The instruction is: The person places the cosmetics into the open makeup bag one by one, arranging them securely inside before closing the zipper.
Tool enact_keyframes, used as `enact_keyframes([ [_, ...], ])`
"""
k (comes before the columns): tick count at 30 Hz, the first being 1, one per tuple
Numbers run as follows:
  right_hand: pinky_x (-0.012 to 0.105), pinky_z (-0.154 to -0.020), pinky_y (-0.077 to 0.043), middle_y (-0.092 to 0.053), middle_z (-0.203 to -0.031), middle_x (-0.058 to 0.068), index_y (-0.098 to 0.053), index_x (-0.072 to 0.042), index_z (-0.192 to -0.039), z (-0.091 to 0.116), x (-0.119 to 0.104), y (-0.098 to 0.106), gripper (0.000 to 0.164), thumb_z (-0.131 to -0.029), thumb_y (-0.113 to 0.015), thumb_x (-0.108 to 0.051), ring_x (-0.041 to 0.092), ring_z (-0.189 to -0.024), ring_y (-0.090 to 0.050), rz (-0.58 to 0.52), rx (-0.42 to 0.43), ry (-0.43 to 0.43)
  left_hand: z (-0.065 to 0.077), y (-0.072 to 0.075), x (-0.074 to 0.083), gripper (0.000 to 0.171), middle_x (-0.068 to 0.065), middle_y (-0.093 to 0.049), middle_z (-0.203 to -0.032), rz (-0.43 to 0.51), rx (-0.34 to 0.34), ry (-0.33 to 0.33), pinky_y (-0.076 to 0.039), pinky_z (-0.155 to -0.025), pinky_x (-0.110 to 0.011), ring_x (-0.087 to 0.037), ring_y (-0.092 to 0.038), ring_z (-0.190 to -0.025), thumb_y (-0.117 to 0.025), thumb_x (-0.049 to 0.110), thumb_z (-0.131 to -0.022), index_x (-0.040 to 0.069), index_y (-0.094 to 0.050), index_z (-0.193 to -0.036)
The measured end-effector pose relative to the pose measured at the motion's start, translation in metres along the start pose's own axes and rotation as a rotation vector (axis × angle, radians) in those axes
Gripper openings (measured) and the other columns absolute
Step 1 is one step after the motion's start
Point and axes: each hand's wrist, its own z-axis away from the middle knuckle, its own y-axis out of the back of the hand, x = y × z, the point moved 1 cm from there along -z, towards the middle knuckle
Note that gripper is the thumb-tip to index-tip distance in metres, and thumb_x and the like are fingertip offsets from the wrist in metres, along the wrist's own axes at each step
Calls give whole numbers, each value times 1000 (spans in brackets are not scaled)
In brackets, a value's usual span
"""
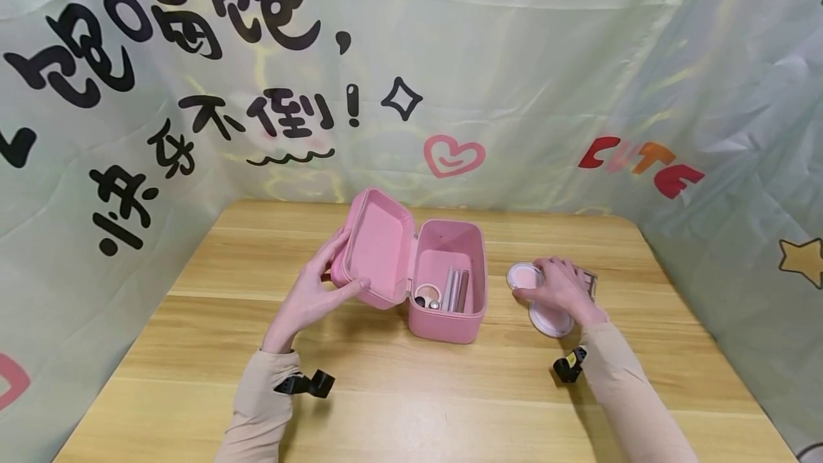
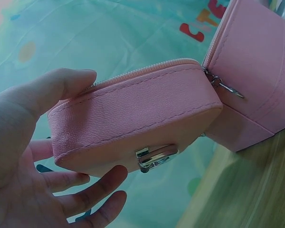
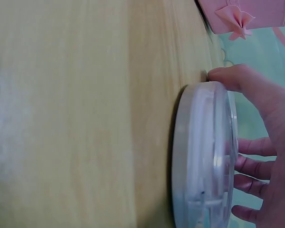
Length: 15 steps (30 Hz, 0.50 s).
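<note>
A pink zippered makeup case (image 1: 450, 324) stands on the table with its lid (image 1: 382, 241) swung out to the left. My left hand (image 1: 315, 299) holds this lid, thumb on the zippered rim and fingers below, near a metal clasp (image 2: 154, 156). Inside the case are several slim tubes (image 1: 455, 290), a round item (image 1: 427, 294) and small round pieces. My right hand (image 1: 562, 290) has its thumb and fingers about the edge of a round compact (image 1: 524, 275) on the table. A second round clear-lidded compact (image 1: 551, 321) lies just below that hand.
A squarish framed item (image 1: 590, 283) lies partly hidden behind the right hand. The wooden table (image 1: 411, 399) backs onto a printed cloth curtain (image 1: 527, 91), which hangs along both sides too. A pink bow (image 3: 235, 19) shows on the case's side.
</note>
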Motion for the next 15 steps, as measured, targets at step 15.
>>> enact_keyframes([
  [15, 70, -97, -31, -56, -133, 32, -54, 2, -137, 4, -5, 11, 83, -80, -77, -54, 50, -122, -45, -79, 55, 28, -1, 0, -2, 86, -10, -25, -168, 1, -3, -8, -50, -97, -48, -33, -56, -128, -80, 17, -86, 17, -34, -158],
])
